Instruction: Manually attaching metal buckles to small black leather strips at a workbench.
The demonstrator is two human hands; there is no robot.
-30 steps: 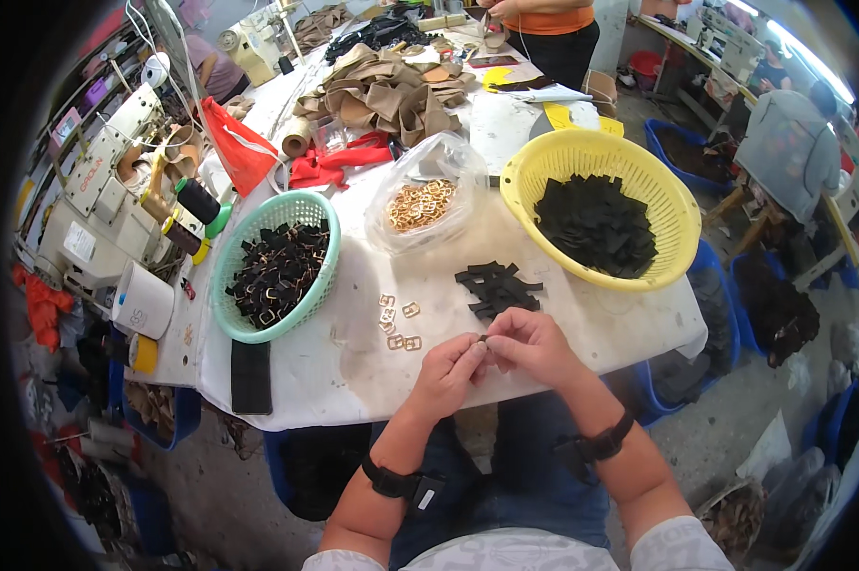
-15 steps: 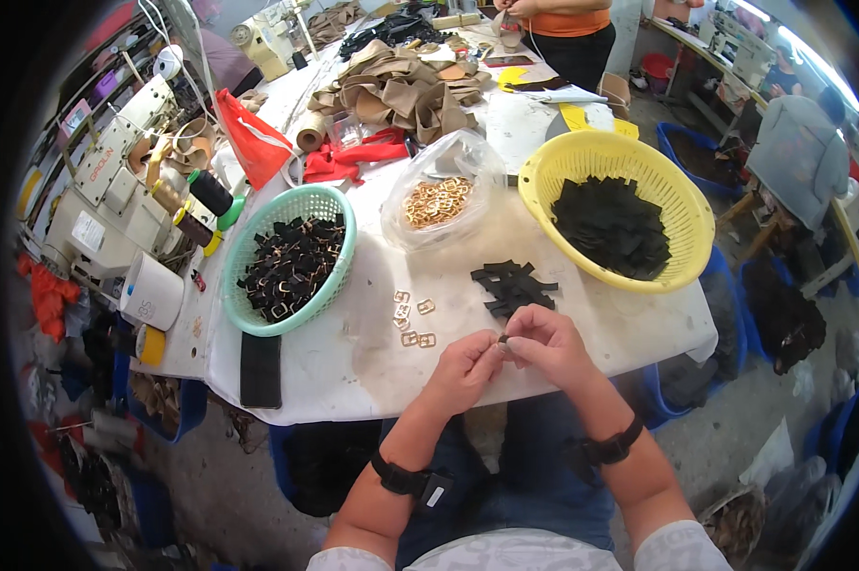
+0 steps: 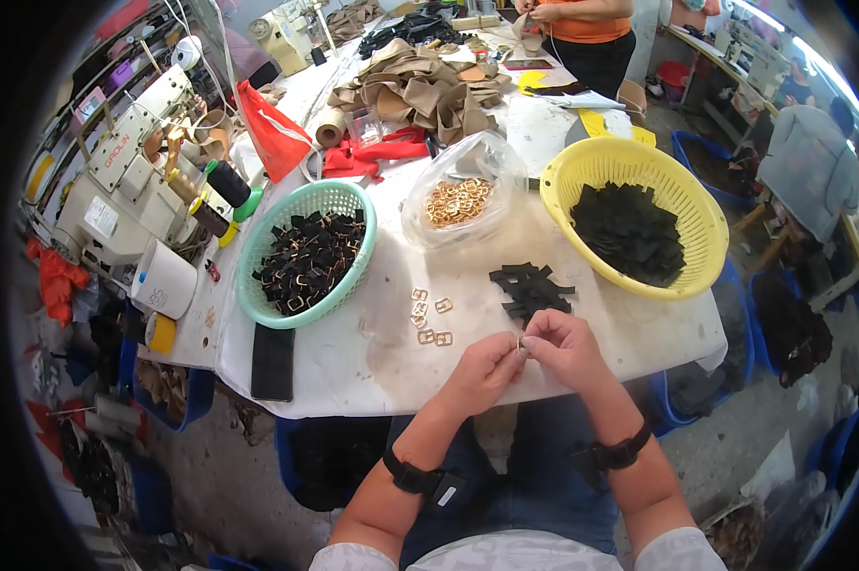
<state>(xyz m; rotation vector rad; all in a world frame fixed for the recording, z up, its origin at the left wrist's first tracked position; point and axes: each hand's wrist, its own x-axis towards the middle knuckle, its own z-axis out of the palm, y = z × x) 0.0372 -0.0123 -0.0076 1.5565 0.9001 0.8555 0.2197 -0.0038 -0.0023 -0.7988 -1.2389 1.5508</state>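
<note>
My left hand [image 3: 484, 373] and my right hand [image 3: 568, 352] meet at the table's front edge, fingertips pinched together on a small buckle [image 3: 521, 345]. Most of it is hidden by the fingers, and I cannot tell whether a strip is threaded on it. Just beyond the hands lies a loose pile of short black fabric strips [image 3: 530, 288]. Several loose gold buckles [image 3: 426, 336] lie to the left of that pile. A clear plastic bag [image 3: 494, 224] behind them holds many more gold buckles [image 3: 456, 201].
A green basket [image 3: 365, 249] at left holds buckles with black strips. The yellow basket [image 3: 710, 224] at right holds black strips. A black phone [image 3: 272, 364] lies at the front left edge, near a sewing machine [image 3: 115, 205]. Brown pieces [image 3: 420, 90] are heaped behind; another person [image 3: 586, 24] stands beyond.
The whole view has shifted slightly, so the table sits farther right in the picture. Both hands stay pinched together, with only a small turn of the fingers.
</note>
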